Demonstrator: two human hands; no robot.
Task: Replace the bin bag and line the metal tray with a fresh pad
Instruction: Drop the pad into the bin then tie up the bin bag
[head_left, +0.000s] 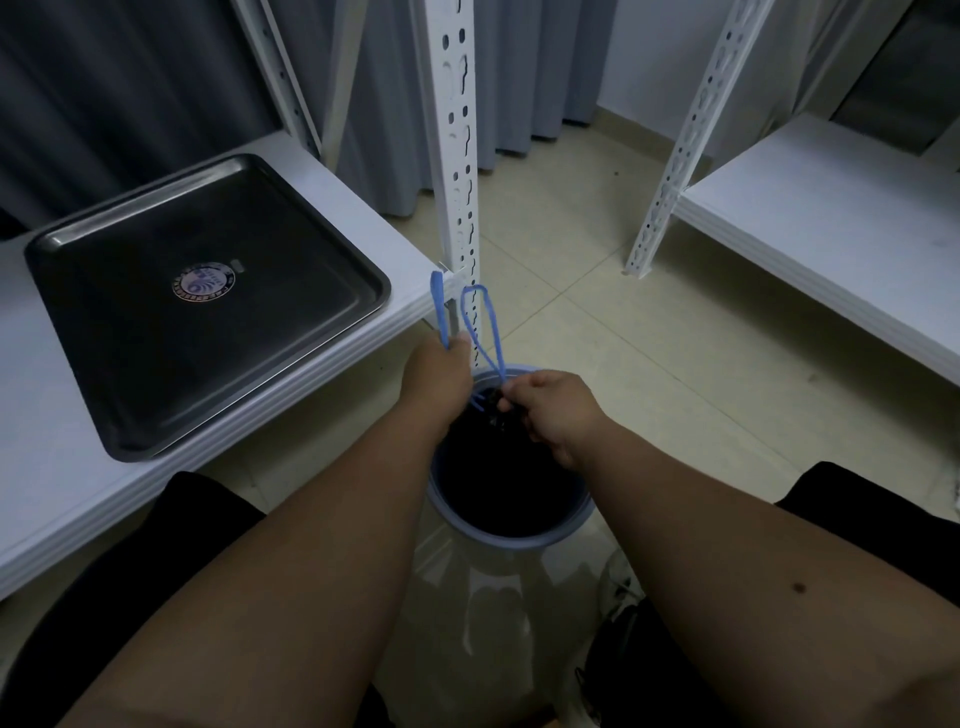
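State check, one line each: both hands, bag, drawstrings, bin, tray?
left hand: grips one blue drawstring loop, pulled up
right hand: pinches the other drawstring loop at the bag's neck
black bin bag: still in the bin, top gathered
bin: upright on the floor
metal tray: flat on the white shelf, no pad, round sticker in its middle

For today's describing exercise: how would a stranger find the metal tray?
Start at the low white shelf on the left. The metal tray lies flat on it, dark and square with rounded corners. Only it bears a round sticker in its middle.
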